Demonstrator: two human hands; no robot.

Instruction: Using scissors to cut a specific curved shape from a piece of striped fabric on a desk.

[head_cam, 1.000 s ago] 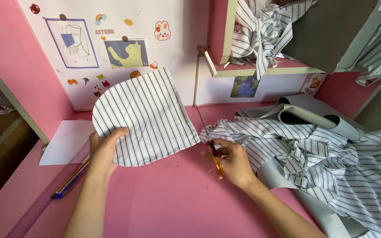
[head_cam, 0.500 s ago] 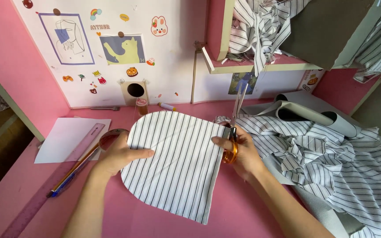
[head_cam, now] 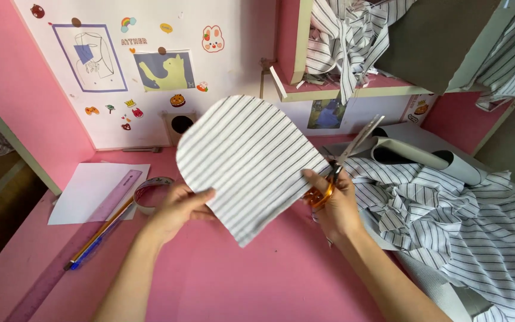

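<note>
the striped fabric piece point(head_cam: 248, 164), flat on the desk point(head_cam: 239, 280) a moment ago, is now lifted; left hand point(head_cam: 177, 209) fingers pinch its edge, right hand point(head_cam: 332, 206) fingers grasp it alongside orange scissors point(head_cam: 329, 179).

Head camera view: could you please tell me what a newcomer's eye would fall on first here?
A rounded striped fabric piece is at the centre, above the pink table, with the left hand and right hand gripping its lower edges. The right hand also holds orange-handled scissors. More striped cloth is heaped at the right.
</note>
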